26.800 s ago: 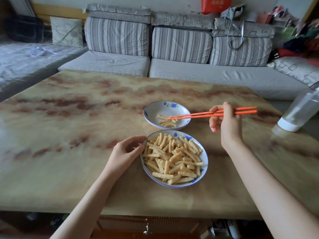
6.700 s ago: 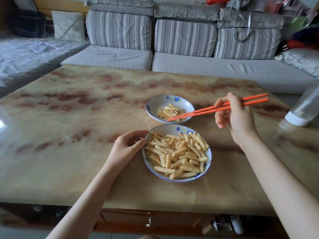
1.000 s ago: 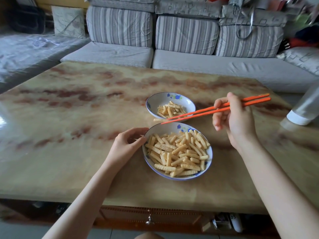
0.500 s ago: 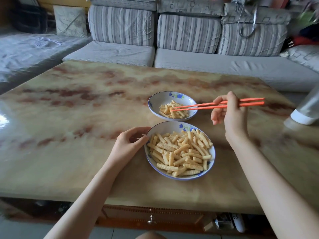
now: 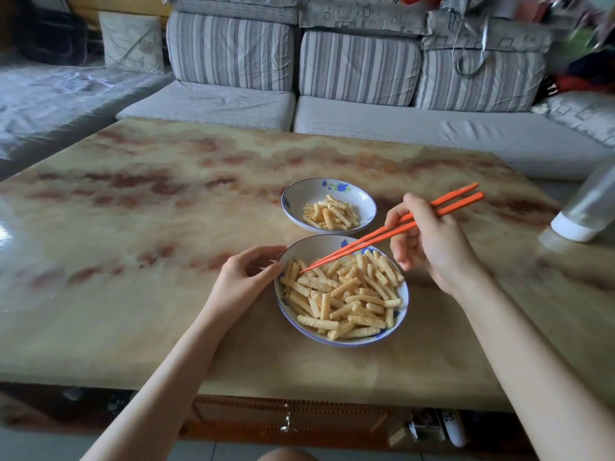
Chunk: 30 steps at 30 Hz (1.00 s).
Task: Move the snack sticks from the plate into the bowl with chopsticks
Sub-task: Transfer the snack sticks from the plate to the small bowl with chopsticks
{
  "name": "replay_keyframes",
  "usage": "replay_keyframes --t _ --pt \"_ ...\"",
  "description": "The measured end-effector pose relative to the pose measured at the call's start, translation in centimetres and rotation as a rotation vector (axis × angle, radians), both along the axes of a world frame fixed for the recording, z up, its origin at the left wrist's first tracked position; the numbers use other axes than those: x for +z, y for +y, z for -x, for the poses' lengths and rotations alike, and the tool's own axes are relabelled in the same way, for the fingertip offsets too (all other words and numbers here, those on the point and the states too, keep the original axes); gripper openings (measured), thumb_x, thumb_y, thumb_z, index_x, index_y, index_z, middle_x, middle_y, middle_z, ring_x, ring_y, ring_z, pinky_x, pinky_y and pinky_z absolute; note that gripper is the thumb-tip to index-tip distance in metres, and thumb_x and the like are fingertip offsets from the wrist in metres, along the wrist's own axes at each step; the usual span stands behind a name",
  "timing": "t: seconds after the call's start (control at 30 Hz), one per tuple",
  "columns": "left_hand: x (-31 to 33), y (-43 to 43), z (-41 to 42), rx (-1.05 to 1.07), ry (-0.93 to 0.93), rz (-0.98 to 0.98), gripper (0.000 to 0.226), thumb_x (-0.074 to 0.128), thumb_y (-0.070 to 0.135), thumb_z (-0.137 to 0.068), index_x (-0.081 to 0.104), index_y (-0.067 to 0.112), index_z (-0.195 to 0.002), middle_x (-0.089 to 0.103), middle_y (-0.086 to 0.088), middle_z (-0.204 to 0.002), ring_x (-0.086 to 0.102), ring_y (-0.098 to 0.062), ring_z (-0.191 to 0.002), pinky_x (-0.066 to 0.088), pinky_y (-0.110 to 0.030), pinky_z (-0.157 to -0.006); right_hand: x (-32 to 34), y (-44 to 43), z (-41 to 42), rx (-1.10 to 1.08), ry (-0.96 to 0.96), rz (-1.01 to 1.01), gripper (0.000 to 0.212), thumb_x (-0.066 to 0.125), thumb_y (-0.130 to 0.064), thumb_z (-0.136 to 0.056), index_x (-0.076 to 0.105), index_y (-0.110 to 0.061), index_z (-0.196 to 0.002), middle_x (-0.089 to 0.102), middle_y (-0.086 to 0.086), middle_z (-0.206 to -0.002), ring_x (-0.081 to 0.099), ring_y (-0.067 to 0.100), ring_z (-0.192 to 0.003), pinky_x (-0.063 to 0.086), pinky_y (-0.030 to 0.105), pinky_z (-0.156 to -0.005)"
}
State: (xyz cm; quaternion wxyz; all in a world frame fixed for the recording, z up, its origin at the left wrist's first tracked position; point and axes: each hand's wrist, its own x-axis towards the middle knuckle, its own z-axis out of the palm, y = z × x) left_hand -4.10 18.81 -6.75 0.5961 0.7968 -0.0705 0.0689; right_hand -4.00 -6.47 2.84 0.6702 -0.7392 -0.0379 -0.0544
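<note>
A white plate with blue flowers sits near the table's front edge, heaped with ridged yellow snack sticks. Just behind it stands a smaller matching bowl holding a small pile of snack sticks. My left hand grips the plate's left rim. My right hand holds a pair of orange chopsticks, whose tips reach down to the sticks at the plate's back left. No stick is between the tips.
The marbled table stretches wide to the left and back. A clear bottle with a white cap lies at the right edge. A striped grey sofa runs behind the table.
The chopstick tips have swung from over the bowl down to the plate. My right hand dropped a little toward me. My left hand kept its hold on the plate's rim.
</note>
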Motion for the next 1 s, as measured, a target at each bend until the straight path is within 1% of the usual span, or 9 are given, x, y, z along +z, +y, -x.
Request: replay_keyframes --t 0.1,0.23,0.33,0.5,0.57,0.7,0.77,0.9,1.0 --pt "0.0 0.0 0.0 0.005 0.004 -0.003 0.032 0.061 0.028 -0.075 0.073 0.026 -0.105 0.074 0.01 -0.098 0.069 -0.014 -0.095 0.054 -0.027 -0.088 -0.5 0.2 -0.2 -0.038 0.006 -0.006 0.047 0.03 -0.026 -0.103 0.055 -0.007 -0.068 0.051 0.01 -0.039 0.038 0.019 -0.029 0.028 0.021 -0.036" --pt "0.0 0.0 0.0 0.007 0.006 -0.008 0.032 0.061 0.028 -0.075 0.073 0.028 -0.105 0.075 0.01 -0.098 0.069 -0.013 -0.095 0.054 -0.025 -0.087 -0.9 0.0 -0.5 -0.127 -0.007 -0.072 0.045 0.032 -0.026 -0.102 0.054 -0.008 -0.068 0.05 0.01 -0.039 0.039 0.021 -0.029 0.029 0.02 -0.036" --pt "0.1 0.1 0.0 0.006 0.001 -0.009 0.032 0.06 0.026 -0.075 0.073 0.027 -0.104 0.075 0.01 -0.098 0.069 -0.012 -0.094 0.054 -0.025 -0.087 -0.8 -0.4 -0.5 -0.151 -0.032 -0.131 0.044 0.032 -0.026 -0.102 0.054 -0.007 -0.068 0.05 0.01 -0.04 0.04 0.022 -0.03 0.031 0.019 -0.036" --pt "0.1 0.0 0.1 0.002 0.002 -0.009 0.031 0.061 0.025 -0.076 0.073 0.026 -0.105 0.074 0.011 -0.098 0.069 -0.012 -0.094 0.054 -0.024 -0.087 -0.6 -0.7 -1.4 -0.232 -0.116 -0.196 0.043 0.03 -0.023 -0.102 0.052 -0.008 -0.068 0.049 0.007 -0.037 0.041 0.021 -0.031 0.03 0.026 -0.039" --pt "0.0 0.0 0.0 0.006 0.006 -0.017 0.032 0.061 0.026 -0.076 0.073 0.026 -0.106 0.074 0.012 -0.099 0.069 -0.012 -0.095 0.054 -0.026 -0.089 -0.4 -0.6 -2.0 -0.285 -0.132 -0.212 0.043 0.03 -0.023 -0.101 0.052 -0.008 -0.068 0.05 0.005 -0.037 0.041 0.021 -0.03 0.031 0.025 -0.039" --pt "0.1 0.1 0.0 0.011 0.009 -0.024 0.032 0.061 0.027 -0.076 0.073 0.026 -0.106 0.074 0.012 -0.099 0.069 -0.011 -0.095 0.054 -0.032 -0.091 -0.3 -0.1 -3.7 -0.364 -0.164 -0.215 0.044 0.028 -0.023 -0.102 0.051 -0.009 -0.067 0.052 0.005 -0.037 0.043 0.02 -0.03 0.031 0.026 -0.041" --pt "0.1 0.1 0.1 0.015 0.006 -0.03 0.032 0.061 0.027 -0.076 0.073 0.026 -0.105 0.074 0.012 -0.099 0.069 -0.011 -0.095 0.054 -0.031 -0.091 -0.6 0.3 -4.8 -0.382 -0.17 -0.21 0.045 0.028 -0.024 -0.103 0.051 -0.009 -0.067 0.053 0.005 -0.037 0.044 0.019 -0.03 0.03 0.025 -0.041" --pt "0.1 0.1 0.1 0.014 0.011 -0.027 0.031 0.061 0.025 -0.076 0.073 0.027 -0.104 0.074 0.012 -0.099 0.069 -0.012 -0.095 0.054 -0.032 -0.091 -1.3 0.8 -6.2 -0.36 -0.185 -0.176 0.046 0.027 -0.025 -0.104 0.052 -0.009 -0.07 0.054 0.005 -0.039 0.046 0.018 -0.03 0.029 0.021 -0.037" --pt "0.1 0.0 0.1 0.015 0.012 -0.019 0.03 0.061 0.025 -0.076 0.074 0.028 -0.103 0.074 0.011 -0.098 0.069 -0.013 -0.094 0.055 -0.032 -0.09 -1.6 0.7 -6.1 -0.36 -0.199 -0.161 0.046 0.027 -0.026 -0.104 0.053 -0.01 -0.07 0.055 0.004 -0.039 0.046 0.018 -0.03 0.03 0.019 -0.036"
